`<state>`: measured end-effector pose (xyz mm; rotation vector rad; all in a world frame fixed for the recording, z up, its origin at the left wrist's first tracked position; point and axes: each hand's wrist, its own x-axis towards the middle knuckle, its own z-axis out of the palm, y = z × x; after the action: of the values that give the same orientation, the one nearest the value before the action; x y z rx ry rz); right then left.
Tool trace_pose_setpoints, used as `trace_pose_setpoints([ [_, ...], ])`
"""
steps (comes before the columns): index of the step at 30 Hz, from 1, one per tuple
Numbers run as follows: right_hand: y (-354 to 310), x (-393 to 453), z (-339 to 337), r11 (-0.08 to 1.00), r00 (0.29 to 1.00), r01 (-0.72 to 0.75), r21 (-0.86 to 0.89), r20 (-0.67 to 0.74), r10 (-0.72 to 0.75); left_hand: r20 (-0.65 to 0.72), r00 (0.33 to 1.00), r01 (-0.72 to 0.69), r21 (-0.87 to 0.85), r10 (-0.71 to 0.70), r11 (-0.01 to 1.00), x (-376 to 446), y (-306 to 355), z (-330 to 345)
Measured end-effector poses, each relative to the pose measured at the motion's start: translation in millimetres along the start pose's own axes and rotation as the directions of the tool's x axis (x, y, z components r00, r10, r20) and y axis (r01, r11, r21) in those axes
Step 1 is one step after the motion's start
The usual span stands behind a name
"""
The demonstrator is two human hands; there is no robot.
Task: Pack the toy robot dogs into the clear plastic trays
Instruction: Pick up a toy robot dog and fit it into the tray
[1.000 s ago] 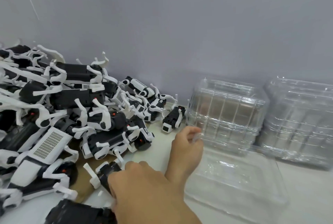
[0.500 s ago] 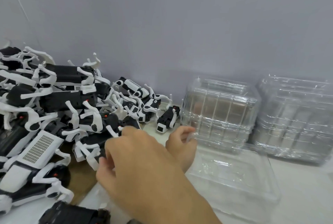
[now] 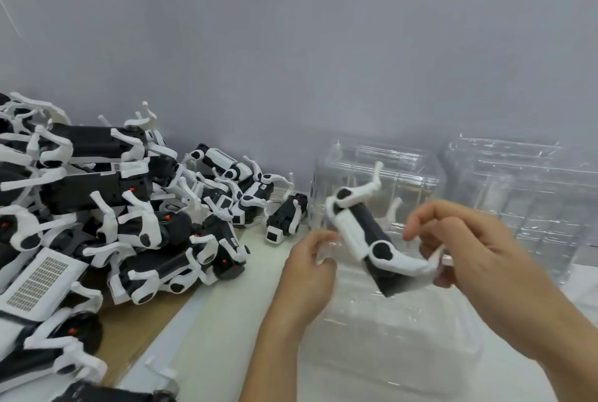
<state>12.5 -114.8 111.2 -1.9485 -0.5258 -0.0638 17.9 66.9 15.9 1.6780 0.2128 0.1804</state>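
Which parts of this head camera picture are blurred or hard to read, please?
In the head view, both hands, left and right, smear with motion, as does the held toy dog; the clear tray beneath nearly vanishes against the table; the dog pile bows at the wide-angle edge.

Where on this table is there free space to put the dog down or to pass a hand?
One bare white strip runs between the pile of toy dogs and the open clear tray below the hands. Another bare patch lies at the right edge, before the right tray stack. The left side is crowded with dogs up to the wall.
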Motion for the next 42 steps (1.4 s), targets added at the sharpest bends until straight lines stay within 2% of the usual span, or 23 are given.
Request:
trace_pose_setpoints([
  [4, 30.9, -2.4, -17.4, 0.996, 0.993, -0.09, 0.018, -0.077, 0.091, -0.024, 0.999, -0.027, 0.053, 0.028, 0.998, -0.9, 1.2, -3.3],
  [7, 39.4, -1.3, -24.5, 0.988, 0.988, -0.11, 0.105, -0.097, 0.12, -0.047, 0.997, -0.057, 0.141, 0.064, 0.988, -1.5, 2.3, -6.2],
  [9, 41.5, -0.8, -26.0, 0.977, 0.986, -0.133, 0.166, -0.078, 0.147, -0.114, 0.985, -0.106, 0.178, 0.128, 0.978, -0.5, 4.7, -7.8],
  [12, 39.6, 0.0, -25.9, 0.939, 0.983, -0.165, 0.301, -0.028, 0.182, -0.205, 0.934, -0.258, 0.172, 0.291, 0.951, -1.3, 13.2, -8.7],
  [14, 32.1, 0.7, -24.1, 0.884, 0.982, -0.176, 0.433, 0.014, 0.188, -0.197, 0.916, -0.342, 0.067, 0.349, 0.937, -3.1, 21.4, -7.9],
  [16, 23.3, 0.8, -21.7, 0.795, 0.979, -0.2, 0.573, 0.085, 0.186, -0.153, 0.922, -0.374, -0.128, 0.354, 0.918, -5.1, 27.5, -6.5],
  [19, 16.5, 0.4, -11.7, 0.627, 0.962, -0.271, 0.73, 0.215, 0.166, -0.039, 0.947, -0.302, -0.448, 0.32, 0.841, -7.7, 33.9, -5.9],
  [22, 16.2, 1.2, -0.4, 0.482, 0.94, -0.339, 0.808, 0.278, 0.195, 0.047, 0.931, -0.252, -0.633, 0.361, 0.732, -11.9, 39.3, -8.4],
  [24, 15.4, 3.1, 5.8, 0.446, 0.938, -0.343, 0.827, 0.275, 0.211, 0.04, 0.931, -0.235, -0.696, 0.364, 0.679, -13.2, 41.7, -11.0],
  [27, 13.6, 6.1, 13.0, 0.464, 0.94, -0.32, 0.826, 0.214, 0.267, -0.038, 0.954, -0.228, -0.734, 0.297, 0.64, -12.9, 46.3, -13.4],
  [29, 14.1, 7.9, 15.4, 0.568, 0.941, -0.268, 0.778, 0.085, 0.328, -0.088, 0.964, -0.234, -0.73, 0.251, 0.642, -11.7, 46.1, -14.1],
  [31, 15.3, 8.3, 17.3, 0.786, 0.946, -0.139, 0.602, -0.154, 0.286, -0.122, 0.967, -0.24, -0.723, 0.222, 0.647, -11.2, 45.5, -13.7],
  [33, 12.3, 5.1, 18.6, 0.934, 0.927, 0.056, 0.353, -0.365, 0.082, -0.146, 0.972, -0.233, -0.721, 0.185, 0.653, -11.4, 47.9, -11.4],
  [34, 10.2, 3.3, 18.4, 0.959, 0.912, 0.155, 0.238, -0.407, -0.047, -0.153, 0.975, -0.223, -0.718, 0.164, 0.659, -11.5, 49.6, -10.1],
  [36, 8.0, 1.3, 17.7, 0.954, 0.88, 0.298, 0.004, -0.388, -0.274, -0.167, 0.979, -0.202, -0.7, 0.119, 0.685, -11.5, 52.3, -8.2],
  [38, 8.8, 1.5, 20.7, 0.91, 0.875, 0.347, -0.226, -0.273, -0.401, -0.182, 0.979, -0.188, -0.654, 0.089, 0.733, -11.4, 53.6, -7.3],
  [40, 14.3, 3.1, 25.0, 0.864, 0.899, 0.311, -0.395, -0.174, -0.403, -0.179, 0.98, -0.182, -0.6, 0.09, 0.779, -11.8, 56.3, -6.2],
  [42, 22.1, 4.3, 28.8, 0.836, 0.918, 0.228, -0.499, -0.175, -0.355, -0.158, 0.981, -0.179, -0.554, 0.109, 0.813, -13.5, 60.7, -4.5],
])
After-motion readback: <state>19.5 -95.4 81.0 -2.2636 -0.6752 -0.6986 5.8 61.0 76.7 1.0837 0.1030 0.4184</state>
